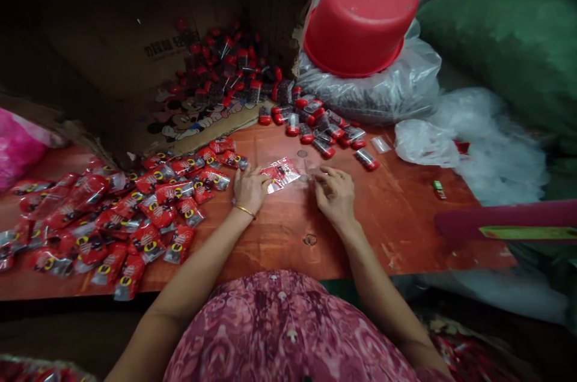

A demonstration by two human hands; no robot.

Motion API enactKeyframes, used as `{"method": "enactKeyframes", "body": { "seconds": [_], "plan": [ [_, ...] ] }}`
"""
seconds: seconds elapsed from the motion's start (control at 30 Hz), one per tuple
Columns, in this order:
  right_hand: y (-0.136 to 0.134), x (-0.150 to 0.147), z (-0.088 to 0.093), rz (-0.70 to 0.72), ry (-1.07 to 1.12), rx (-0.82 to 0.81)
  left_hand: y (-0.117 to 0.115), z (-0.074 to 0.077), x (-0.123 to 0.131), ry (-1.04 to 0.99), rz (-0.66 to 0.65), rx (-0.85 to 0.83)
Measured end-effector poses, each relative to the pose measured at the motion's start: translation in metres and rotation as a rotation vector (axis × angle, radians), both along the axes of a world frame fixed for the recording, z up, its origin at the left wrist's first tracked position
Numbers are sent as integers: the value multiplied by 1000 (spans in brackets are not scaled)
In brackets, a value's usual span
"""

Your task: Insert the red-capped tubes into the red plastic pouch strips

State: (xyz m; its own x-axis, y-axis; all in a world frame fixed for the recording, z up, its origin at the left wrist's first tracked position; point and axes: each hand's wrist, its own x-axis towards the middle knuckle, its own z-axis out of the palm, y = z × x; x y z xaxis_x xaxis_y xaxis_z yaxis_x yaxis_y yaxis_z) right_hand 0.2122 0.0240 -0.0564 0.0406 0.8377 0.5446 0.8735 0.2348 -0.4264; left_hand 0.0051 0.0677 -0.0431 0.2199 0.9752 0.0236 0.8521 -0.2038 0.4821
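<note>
- A flat, shiny red-and-clear plastic bag (283, 173) is seen in the middle of the frame, on the red-brown desk (277, 244).
- Its left edge is touched by the left hand (251, 191). The fingers are bent a little; whether the bag is pinched cannot be told.
- The right hand (336, 193) is held just right of the bag, apart from it. Its fingers are half curled; whether anything small is held cannot be told.
- A big heap of plump red plastic bags with yellow spots (153, 205) is spread at the left of the frame. These look filled, so lots seem to be done.
- Small clear jars with red ends (324, 127) are scattered above the right hand. More are piled inside the big brown cardboard box (112, 51) at the upper left. No bags are seen on these, so plenty seem to be left.
</note>
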Motion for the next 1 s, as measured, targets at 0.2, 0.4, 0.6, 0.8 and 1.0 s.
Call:
{"method": "enactKeyframes", "body": {
  "seconds": [0.2,0.4,0.6,0.8,1.0],
  "plan": [
    [-12,-33,11,72,75,40,-6,1,-12,-47,-8,-23],
    [-17,-38,3,108,174,14,-1,10,-18,-5,-10,-56],
    [-20,-64,11,144,661,-241,-6,19,-10,-276,81,81],
    [-5,-87,21,193,1078,-378,-23,29,5,-419,105,149],
    [-6,-79,18,3,920,-228,-37,30,11,-824,230,-294]
  ]
}}
